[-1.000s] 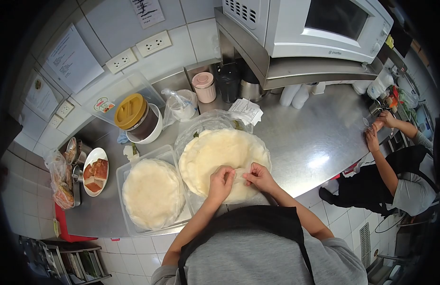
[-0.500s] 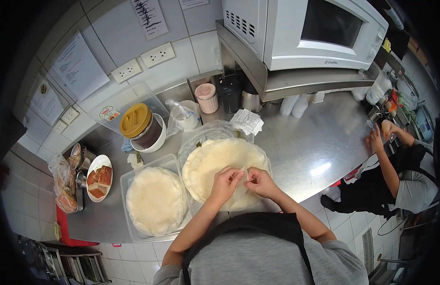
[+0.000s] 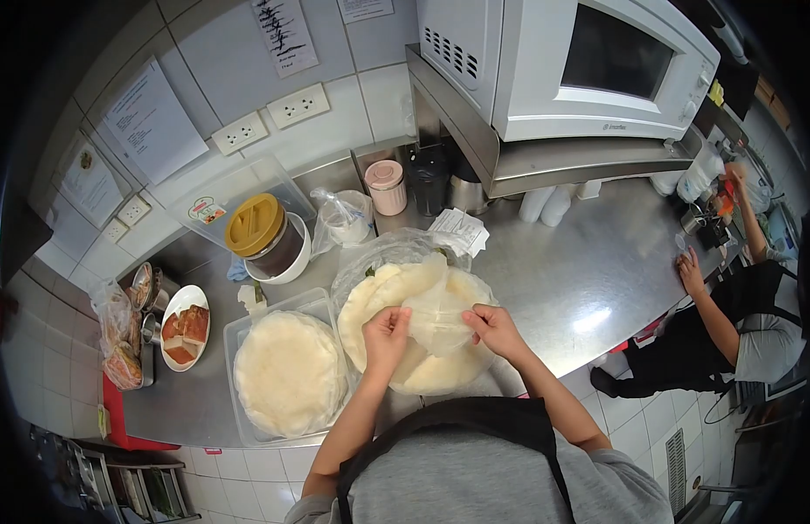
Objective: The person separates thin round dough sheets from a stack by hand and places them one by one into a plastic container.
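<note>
A thin, translucent round wrapper sheet (image 3: 440, 321) is stretched between my two hands, partly lifted above a large stack of pale round wrappers (image 3: 383, 293). My left hand (image 3: 387, 339) pinches its left edge, and my right hand (image 3: 496, 333) pinches the right edge. Crumpled clear plastic (image 3: 357, 258) lies under the stack's far side, with bits of green leaf showing. To the left, another stack of wrappers (image 3: 290, 374) rests in a clear plastic container (image 3: 234, 384).
A yellow-lidded jar (image 3: 255, 225) in a white bowl, a pink canister (image 3: 387, 188) and papers (image 3: 462, 231) stand behind. A plate of bread (image 3: 186, 330) is at left. The microwave shelf (image 3: 588, 166) overhangs the steel counter. A co-worker (image 3: 728, 306) works at right.
My hands have moved apart, drawing the wrapper sheet up and out between them; before, they were close together over the stack. The co-worker's one hand has reached farther away.
</note>
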Demonstrator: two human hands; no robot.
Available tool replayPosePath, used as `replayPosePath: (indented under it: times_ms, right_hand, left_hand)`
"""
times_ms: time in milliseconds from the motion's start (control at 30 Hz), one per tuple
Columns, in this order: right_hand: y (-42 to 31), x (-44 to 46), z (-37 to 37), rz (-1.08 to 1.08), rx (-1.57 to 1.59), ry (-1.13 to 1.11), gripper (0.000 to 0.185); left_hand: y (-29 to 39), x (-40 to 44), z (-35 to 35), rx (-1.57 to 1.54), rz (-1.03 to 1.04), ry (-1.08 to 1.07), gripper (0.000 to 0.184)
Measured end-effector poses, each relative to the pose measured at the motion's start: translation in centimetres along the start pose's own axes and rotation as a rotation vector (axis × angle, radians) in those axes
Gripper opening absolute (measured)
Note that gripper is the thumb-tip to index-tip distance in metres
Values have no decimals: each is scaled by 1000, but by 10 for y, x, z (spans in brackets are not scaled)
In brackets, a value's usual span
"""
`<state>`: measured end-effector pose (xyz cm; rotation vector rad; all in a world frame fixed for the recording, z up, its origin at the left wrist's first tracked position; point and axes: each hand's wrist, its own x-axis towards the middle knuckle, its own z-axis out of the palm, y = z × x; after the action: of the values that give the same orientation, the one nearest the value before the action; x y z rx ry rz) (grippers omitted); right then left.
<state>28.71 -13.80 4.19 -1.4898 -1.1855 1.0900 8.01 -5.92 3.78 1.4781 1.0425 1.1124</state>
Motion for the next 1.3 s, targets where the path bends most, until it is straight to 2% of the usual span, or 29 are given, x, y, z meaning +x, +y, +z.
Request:
replayPosePath:
  times_ms: [67,133,167,233,333,367,467,533,567,667,733,867,967,1033,1067,1133,1200,1233,1300]
  right_hand:
    - [0,-3,0,-7,20,39,33]
    - [-1,0,2,-272,-42,90,31]
    - [-3,1,4,-404,-73,116,30]
    - [-14,-1,4,-339,-53,-17,28]
    - [-25,-2,10,-340,-72,-126,23]
    - [-29,-1,13,-359,-87,-148,22]
    - [-52,-9,21,-260,23,-2,14]
    - [-72,-10,22,-335,-61,27,6]
    - [-77,-9,20,-369,-102,43,2]
    - [-62,8,15,-671,-317,-81,10]
    - [-57,11,9,-594,-308,-7,14]
    - [-60,3,-3,-345,-199,74,16]
    - [-42,4,-8,-308,-178,75,20]
    - [-46,3,-7,-379,-326,122,23]
    - [-58,0,-5,-413,-400,145,25]
    - [-102,-3,6,-696,-656,328,28]
    - [-125,2,15,-891,-792,326,32]
    - [-130,5,18,-946,-802,232,33]
    - [-129,14,18,-843,-744,5,34]
  left_hand:
    - [-19,-1,-4,1,-67,6,15]
    - [-23,-3,-6,13,-147,-13,16]
    - [-23,-2,-5,2,-104,-48,16]
    - [-20,-3,1,-21,-18,-117,17]
    - [24,0,23,-117,87,-73,20]
    - [27,5,19,-69,38,-118,20]
    - [35,13,8,39,-72,-226,22]
    - [42,11,7,71,-88,-268,22]
    - [42,10,8,116,-32,-274,22]
    - [41,8,7,202,84,-253,22]
    - [38,9,3,193,103,-176,22]
    - [16,15,-16,186,9,-27,22]
    - [14,18,-22,254,24,20,21]
    - [30,14,-21,337,23,19,17]
    - [45,13,-18,352,169,-45,15]
    - [79,16,-11,381,461,-172,11]
    - [99,17,-7,393,537,-367,10]
    - [110,17,-7,398,576,-465,9]
    - [136,17,-11,412,612,-425,9]
